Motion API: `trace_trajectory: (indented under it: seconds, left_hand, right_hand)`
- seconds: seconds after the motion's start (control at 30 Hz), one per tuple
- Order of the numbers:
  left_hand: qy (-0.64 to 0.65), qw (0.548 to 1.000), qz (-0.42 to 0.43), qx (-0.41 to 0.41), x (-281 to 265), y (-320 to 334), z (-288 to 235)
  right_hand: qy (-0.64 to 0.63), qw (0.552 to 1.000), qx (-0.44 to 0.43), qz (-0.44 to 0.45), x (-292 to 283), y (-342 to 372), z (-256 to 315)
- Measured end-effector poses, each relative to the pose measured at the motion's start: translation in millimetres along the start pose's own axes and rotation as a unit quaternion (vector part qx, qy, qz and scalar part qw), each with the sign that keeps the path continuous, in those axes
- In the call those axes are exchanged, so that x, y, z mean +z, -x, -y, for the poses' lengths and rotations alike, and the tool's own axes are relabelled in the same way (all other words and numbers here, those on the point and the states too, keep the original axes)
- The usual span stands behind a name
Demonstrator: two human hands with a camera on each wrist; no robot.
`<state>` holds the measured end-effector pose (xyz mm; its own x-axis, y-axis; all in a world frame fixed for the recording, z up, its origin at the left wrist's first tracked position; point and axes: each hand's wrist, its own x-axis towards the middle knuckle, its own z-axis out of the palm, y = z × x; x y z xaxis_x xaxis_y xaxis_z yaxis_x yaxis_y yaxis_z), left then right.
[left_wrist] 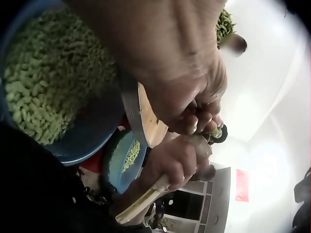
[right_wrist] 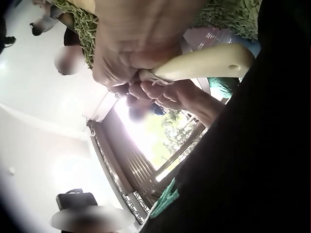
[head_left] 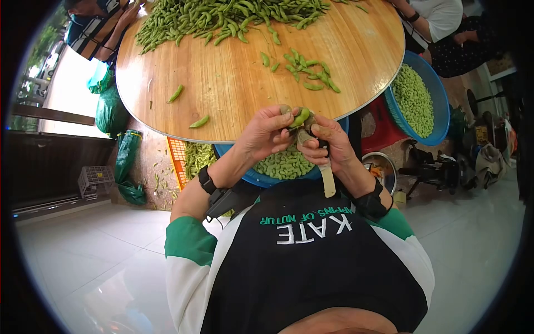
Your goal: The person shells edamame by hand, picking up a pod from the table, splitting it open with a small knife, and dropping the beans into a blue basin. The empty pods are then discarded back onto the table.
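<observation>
Over the near edge of the table, both hands meet at a plump green soybean pod (head_left: 301, 117). The left hand (head_left: 266, 129) pinches the pod between thumb and fingers. My right hand (head_left: 329, 139) closes around a tool with a cream handle (head_left: 329, 181), and its thumb and fingertips come right up to the pod. That handle (right_wrist: 209, 63) sticks out below the palm in the right wrist view, with a hole near its end. The tool's working end is hidden by the fingers. Below the hands sits a blue basin of shelled beans (head_left: 285, 165).
A heap of pods (head_left: 222, 19) covers the far side of the round wooden table (head_left: 222, 83), with several loose pods nearer. An orange crate (head_left: 177, 158) stands low left. Another blue basin (head_left: 443, 106) of beans is at right. Other people sit around the table.
</observation>
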<state>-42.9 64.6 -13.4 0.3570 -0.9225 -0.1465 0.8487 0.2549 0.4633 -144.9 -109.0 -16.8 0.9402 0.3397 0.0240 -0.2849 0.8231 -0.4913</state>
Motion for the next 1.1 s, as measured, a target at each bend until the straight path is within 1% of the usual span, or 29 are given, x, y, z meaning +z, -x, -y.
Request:
trace_trajectory:
  seconds: [0.03, 0.07, 0.1, 0.13, 0.17, 0.2, 0.23, 0.27, 0.3, 0.33, 0.4, 0.43, 0.5, 0.53, 0.57, 0.6, 0.63, 0.67, 0.7, 0.77, 0.8, 0.87, 0.9, 0.93, 0.97, 1.0, 1.03, 1.07, 1.1]
  left_hand:
    - [0.001, 1.000, 0.000, -0.001, 1.0, -1.5, 0.1]
    - [-0.192, 0.977, -0.080, 0.049, 2.7, -3.9, -1.8]
    - [-0.376, 0.909, -0.155, 0.097, 5.0, -5.5, -3.8]
    - [-0.376, 0.909, -0.154, 0.096, 8.0, -5.2, -4.8]
    - [-0.542, 0.802, -0.133, 0.212, 11.4, -3.2, -4.6]
    - [-0.678, 0.655, -0.108, 0.317, 13.9, -0.1, -3.7]
    - [-0.677, 0.655, -0.110, 0.316, 15.9, 2.3, -4.4]
    - [-0.755, 0.542, -0.088, 0.359, 17.7, 3.8, -6.6]
    - [-0.816, 0.417, -0.064, 0.395, 19.1, 4.4, -8.6]
    - [-0.817, 0.416, -0.066, 0.395, 21.1, 4.9, -7.4]
    - [-0.838, 0.384, -0.102, 0.374, 25.1, 5.7, -1.5]
    - [-0.838, 0.383, -0.101, 0.375, 23.5, 5.4, -2.5]
    - [-0.754, 0.543, -0.114, 0.352, 19.6, 5.7, -1.0]
    - [-0.753, 0.545, -0.114, 0.351, 21.2, 6.7, 1.8]
    - [-0.590, 0.746, -0.168, 0.258, 25.3, 7.6, 4.4]
    - [-0.382, 0.888, -0.208, 0.146, 28.0, 7.8, 5.2]
    - [-0.382, 0.888, -0.208, 0.148, 26.0, 7.6, 6.1]
    - [-0.356, 0.904, -0.195, 0.134, 21.9, 7.6, 7.9]
    - [-0.330, 0.918, -0.183, 0.121, 20.4, 7.8, 8.7]
    - [-0.299, 0.928, -0.188, 0.122, 23.0, 8.9, 9.9]
    - [-0.267, 0.937, -0.191, 0.122, 24.3, 9.3, 10.6]
    - [-0.255, 0.940, -0.196, 0.111, 25.0, 10.4, 10.6]
    - [-0.243, 0.944, -0.201, 0.102, 25.4, 11.1, 10.1]
    - [-0.243, 0.943, -0.201, 0.103, 23.1, 10.6, 14.6]
    - [-0.428, 0.860, -0.205, 0.185, 18.9, 8.9, 23.6]
    - [-0.593, 0.736, -0.200, 0.259, 20.3, 8.8, 28.9]
    - [-0.638, 0.690, -0.180, 0.291, 22.8, 11.5, 31.1]
    - [-0.638, 0.690, -0.181, 0.292, 25.0, 12.3, 32.4]
    - [-0.648, 0.675, -0.175, 0.307, 26.8, 12.1, 33.8]
  right_hand:
    - [-0.034, 0.999, 0.004, -0.033, 2.5, -2.1, 1.8]
    - [-0.068, 0.996, 0.008, -0.064, 4.0, -3.5, 2.5]
    - [-0.067, 0.996, 0.008, -0.065, 4.4, -3.3, 2.2]
    - [-0.066, 0.995, 0.010, -0.076, 4.8, -2.9, 1.7]
    - [-0.067, 0.994, 0.014, -0.089, 5.1, -2.3, 0.5]
    - [-0.069, 0.993, 0.016, -0.091, 6.0, -2.0, -1.3]
    - [-0.074, 0.992, 0.018, -0.103, 7.3, -3.0, -2.1]
    - [-0.079, 0.990, 0.020, -0.114, 8.1, -4.7, -1.7]
    - [-0.077, 0.990, 0.022, -0.112, 7.4, -5.8, -1.2]
    - [-0.091, 0.990, 0.023, -0.107, 5.9, -6.0, -2.0]
    - [-0.106, 0.989, 0.024, -0.102, 4.7, -3.8, -4.8]
    - [-0.095, 0.991, 0.022, -0.096, 4.8, -2.6, -5.0]
    - [-0.084, 0.992, 0.019, -0.094, 5.1, 0.6, -3.9]
    - [-0.065, 0.994, 0.015, -0.092, 5.9, 2.0, -3.1]
    - [-0.044, 0.995, 0.011, -0.090, 6.3, 2.8, -2.0]
    - [-0.043, 0.995, 0.011, -0.089, 5.4, 3.9, -1.7]
    - [-0.006, 0.995, 0.001, -0.095, 3.7, 5.8, -2.2]
    - [0.030, 0.994, -0.009, -0.101, 3.1, 6.8, -2.6]
    - [0.031, 0.994, -0.008, -0.100, 3.9, 6.7, -2.4]
    - [0.179, 0.972, -0.040, -0.148, 6.0, 7.3, -3.3]
    - [0.178, 0.972, -0.041, -0.148, 6.0, 7.4, -4.2]
    - [0.238, 0.959, -0.059, -0.145, 6.0, 5.3, -6.3]
    - [0.238, 0.959, -0.059, -0.143, 6.5, 4.4, -7.8]
    - [0.284, 0.941, -0.066, -0.171, 7.3, 4.4, -9.5]
    - [0.329, 0.920, -0.073, -0.199, 7.9, 4.4, -10.1]
    - [0.330, 0.920, -0.074, -0.199, 8.6, 4.4, -10.1]
    - [0.384, 0.892, -0.101, -0.216, 9.4, 4.1, -10.1]
    - [0.437, 0.860, -0.127, -0.232, 10.0, 3.7, -10.2]
    - [0.437, 0.860, -0.127, -0.231, 9.2, 3.1, -10.3]
